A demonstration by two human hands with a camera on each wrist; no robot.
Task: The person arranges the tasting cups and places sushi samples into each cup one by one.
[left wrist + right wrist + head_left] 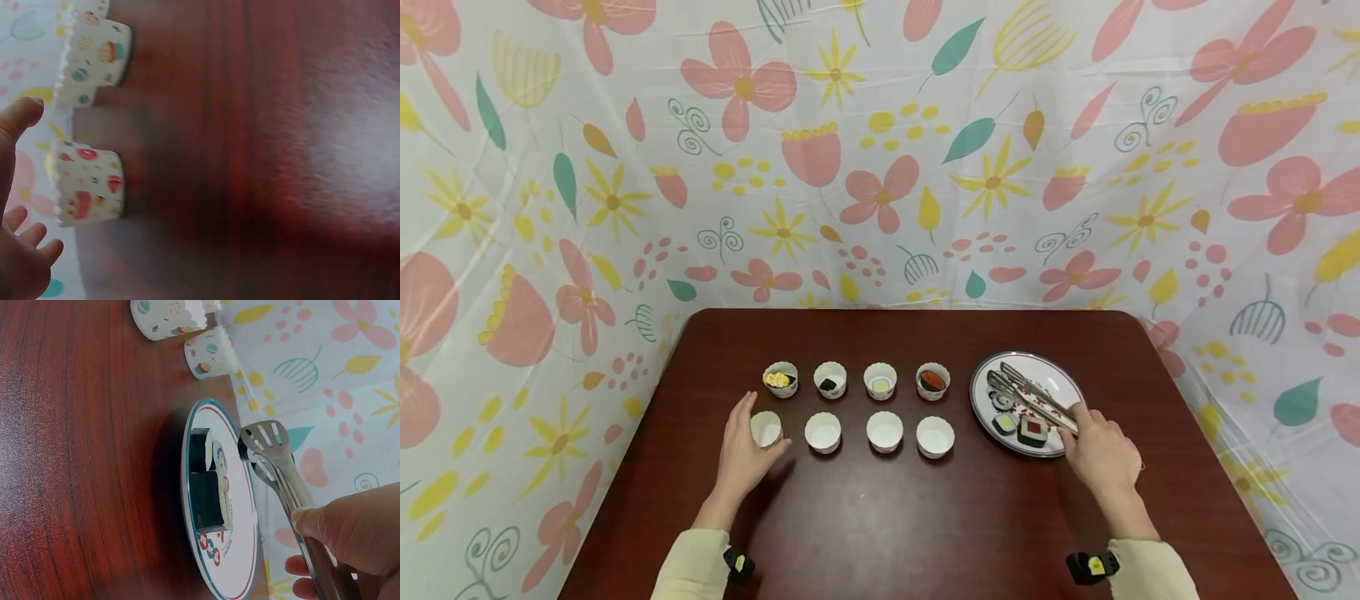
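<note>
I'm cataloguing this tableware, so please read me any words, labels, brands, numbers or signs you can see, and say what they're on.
Nothing can be read with certainty.
Plate: printed lettering, too small and blurred to read.
Paper cups: printed pictures, no readable words.
Tongs: no lettering visible.
Yellow wrist labels: too small to read any marks.

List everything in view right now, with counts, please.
far cups: 4, patterned white, farther row
cup fillings: 4, yellow, black, pale and red, one per far cup
near cups: 4, patterned white, nearer row
plate: 1, white with dark rim, right
sushi: at least 3 pieces, dark and white, on plate
tongs: 1, silver, over plate
table: 1, reddish brown, beneath
floral cloth: 1, white, behind table
sleeves: 2, cream, lower edge
wrist devices: 2, black, at sleeves
left grip: 1, bare, at leftmost near cup, contact unclear
right grip: 1, bare, holding tongs
</note>
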